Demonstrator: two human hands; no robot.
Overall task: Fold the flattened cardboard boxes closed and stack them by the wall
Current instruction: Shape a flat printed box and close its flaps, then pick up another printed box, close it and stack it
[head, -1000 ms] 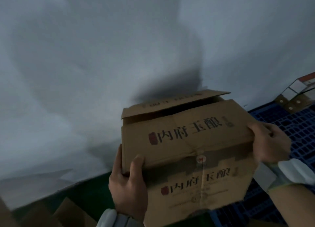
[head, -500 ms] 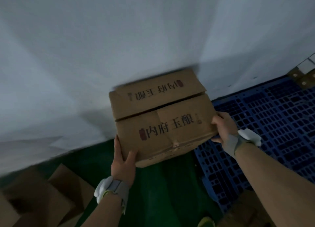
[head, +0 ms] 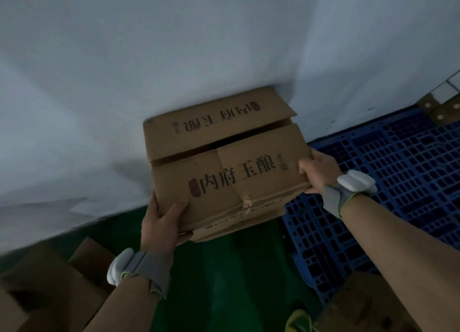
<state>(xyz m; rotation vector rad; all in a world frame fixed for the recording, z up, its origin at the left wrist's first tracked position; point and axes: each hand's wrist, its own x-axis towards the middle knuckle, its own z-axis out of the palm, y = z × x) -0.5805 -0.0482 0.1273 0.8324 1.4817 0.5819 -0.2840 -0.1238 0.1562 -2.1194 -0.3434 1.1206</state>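
Placing step: printed cardboard box (head: 224,162) at frame centre, far edge against the white wall (head: 174,57), left hand (head: 161,222) gripping its lower-left corner, right hand (head: 317,172) gripping its right edge. Top flaps show a dark gap, not fully closed. Next move, likely: set it down squarely by the wall beside the blue pallet (head: 398,182), then release.

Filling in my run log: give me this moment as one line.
step: placing box by wall | box: top flaps not flush | left hand: near-left corner | right hand: right edge | wall: behind box
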